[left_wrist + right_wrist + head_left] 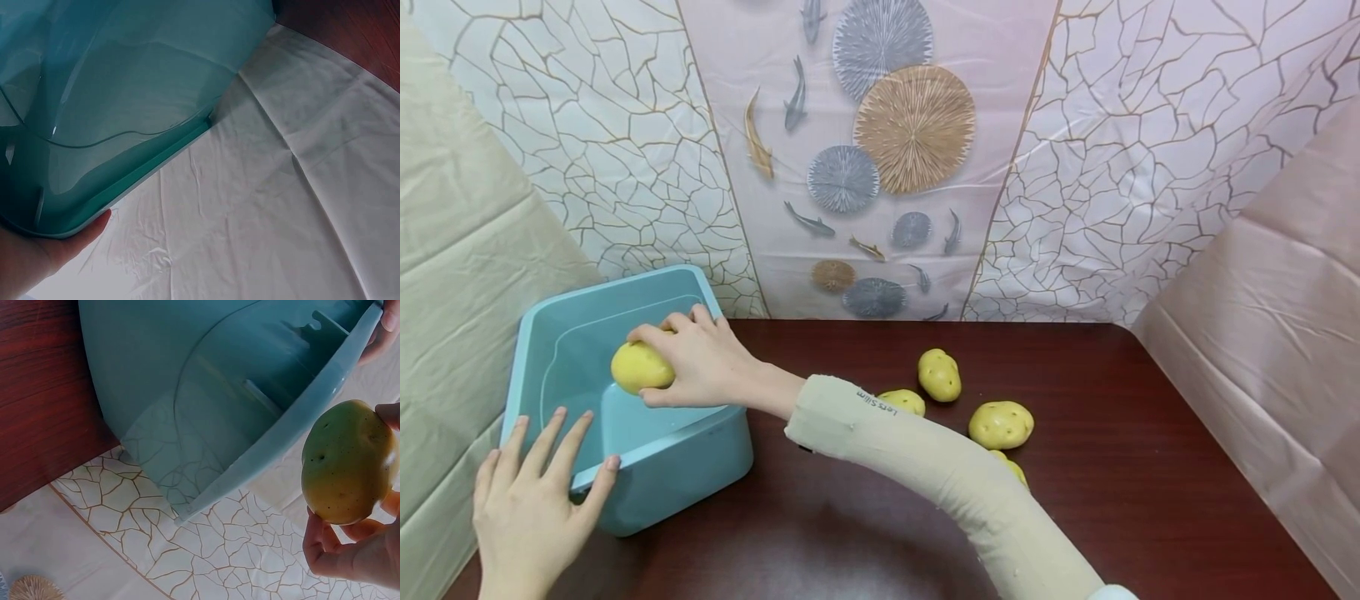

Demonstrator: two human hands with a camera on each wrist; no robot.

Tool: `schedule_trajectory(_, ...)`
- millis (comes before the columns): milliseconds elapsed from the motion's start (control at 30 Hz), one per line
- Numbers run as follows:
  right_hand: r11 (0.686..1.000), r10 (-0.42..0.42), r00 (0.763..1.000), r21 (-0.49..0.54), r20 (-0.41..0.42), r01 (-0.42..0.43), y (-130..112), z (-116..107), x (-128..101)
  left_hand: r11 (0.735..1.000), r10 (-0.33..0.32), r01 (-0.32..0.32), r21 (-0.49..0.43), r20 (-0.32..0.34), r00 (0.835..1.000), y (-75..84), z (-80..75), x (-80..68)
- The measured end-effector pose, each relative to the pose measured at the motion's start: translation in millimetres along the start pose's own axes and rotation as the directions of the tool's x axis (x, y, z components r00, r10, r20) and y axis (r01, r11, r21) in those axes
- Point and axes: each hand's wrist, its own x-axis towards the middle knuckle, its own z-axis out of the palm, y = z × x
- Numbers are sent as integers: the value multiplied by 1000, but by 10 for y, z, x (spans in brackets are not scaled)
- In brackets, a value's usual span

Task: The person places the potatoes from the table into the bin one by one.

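Observation:
My right hand (703, 358) grips a yellow potato (642, 367) over the opening of a light blue plastic bin (681, 479). In the right wrist view the potato (347, 462) sits between the thumb and the curled fingers, near the bin's rim (281, 440). My left hand (535, 508) rests at the bin's near left corner, its fingers spread and straight over the rim. The left wrist view has part of that hand (44, 256) right against the bin's edge.
Several more potatoes lie on the dark red table (1150, 467) to the right, among them one potato (939, 375) at the back and another potato (1001, 425) nearer. My right sleeve (925, 458) partly covers two of them. Patterned cloth (1075, 208) hangs behind the table.

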Motion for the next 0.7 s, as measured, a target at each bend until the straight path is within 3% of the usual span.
schedule_trajectory(700, 1000, 16, 1000, -6, 8, -16, 14, 23, 11, 1000, -7, 7, 2, 11, 1000, -9, 8, -4)
